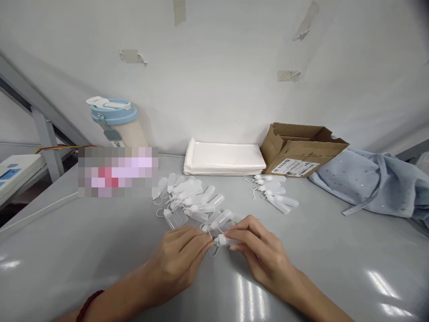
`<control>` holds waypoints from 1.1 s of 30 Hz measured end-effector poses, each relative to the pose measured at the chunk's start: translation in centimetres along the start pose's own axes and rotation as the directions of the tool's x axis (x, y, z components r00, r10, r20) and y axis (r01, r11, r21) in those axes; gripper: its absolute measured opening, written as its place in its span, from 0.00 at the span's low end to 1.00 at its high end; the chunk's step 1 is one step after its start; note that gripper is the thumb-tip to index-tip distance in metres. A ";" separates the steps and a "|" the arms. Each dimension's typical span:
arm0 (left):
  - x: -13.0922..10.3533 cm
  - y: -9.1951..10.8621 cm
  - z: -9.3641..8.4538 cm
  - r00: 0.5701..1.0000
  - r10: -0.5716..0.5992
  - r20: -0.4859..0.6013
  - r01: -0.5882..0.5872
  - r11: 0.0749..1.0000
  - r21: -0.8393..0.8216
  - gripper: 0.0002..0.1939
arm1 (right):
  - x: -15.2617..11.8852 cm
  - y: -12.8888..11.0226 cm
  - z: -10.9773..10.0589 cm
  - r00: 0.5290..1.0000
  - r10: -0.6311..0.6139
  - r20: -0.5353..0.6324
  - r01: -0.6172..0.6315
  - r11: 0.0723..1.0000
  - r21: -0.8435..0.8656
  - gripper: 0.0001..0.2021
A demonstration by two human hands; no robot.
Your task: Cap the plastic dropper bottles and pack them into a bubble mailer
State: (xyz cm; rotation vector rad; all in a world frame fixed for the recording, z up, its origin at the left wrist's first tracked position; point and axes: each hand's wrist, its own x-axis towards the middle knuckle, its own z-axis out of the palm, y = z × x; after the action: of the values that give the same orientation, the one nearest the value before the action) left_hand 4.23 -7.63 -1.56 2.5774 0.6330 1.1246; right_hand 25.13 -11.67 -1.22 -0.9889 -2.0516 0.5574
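Observation:
Between both hands lies a small translucent plastic bottle with a white nozzle pointing left and a thin loop strap. My right hand pinches its body from the right. The fingertips of my left hand are closed together at the nozzle end; what exactly they grip there is too small to make out. Just beyond the hands spreads a pile of similar small bottles with looped straps. Farther right, a smaller group of these bottles lies in front of the cardboard box.
A stack of white padded envelopes sits against the wall, beside an open cardboard box. Blue-grey fabric lies at the right. A tumbler with a blue lid stands back left, behind a blurred-out item. The grey table has glare spots.

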 end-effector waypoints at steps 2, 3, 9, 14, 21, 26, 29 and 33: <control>0.0 0.0 0.1 1.000 0.007 0.002 -0.007 1.000 -0.005 0.08 | -0.1 0.0 0.1 1.000 0.003 0.013 -0.003 1.000 0.011 0.20; 0.1 0.0 0.1 1.000 0.010 0.000 -0.010 1.000 -0.001 0.08 | -0.1 0.0 0.0 1.000 0.005 0.022 -0.006 1.000 0.017 0.20; -0.2 -0.1 0.5 0.998 0.054 -0.031 -0.052 0.995 0.081 0.09 | -0.1 0.1 -0.2 0.995 0.054 0.081 -0.055 0.998 0.011 0.17; 0.0 -0.4 0.0 0.997 0.079 0.009 -0.079 0.988 0.136 0.09 | 0.3 -0.2 -0.5 0.993 0.065 0.098 -0.066 0.998 0.014 0.14; 0.4 -1.7 -1.0 0.997 -0.053 -0.059 0.064 0.973 0.222 0.05 | 0.6 4.2 -3.6 0.987 0.152 -0.055 -0.159 0.852 -0.499 0.15; 0.1 -1.8 -1.2 0.988 -0.145 0.050 0.126 0.951 0.281 0.09 | -0.5 9.6 -6.7 0.966 0.216 -0.145 -0.256 0.686 -0.681 0.17; -0.1 -1.7 -1.2 0.986 -0.153 0.066 0.129 0.951 0.279 0.11 | -0.9 10.8 -7.3 0.955 0.244 -0.167 -0.290 0.656 -0.697 0.16; 0.1 -1.8 -1.2 0.987 -0.154 0.035 0.139 0.954 0.265 0.12 | -1.1 10.8 -7.1 0.938 0.294 -0.183 -0.334 0.628 -0.703 0.14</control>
State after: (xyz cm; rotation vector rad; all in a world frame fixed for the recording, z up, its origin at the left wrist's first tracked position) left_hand 2.86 -5.99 -1.42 2.7110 1.0032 0.9749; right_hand 36.17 -5.68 -4.48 -1.8368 -2.0817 -0.1781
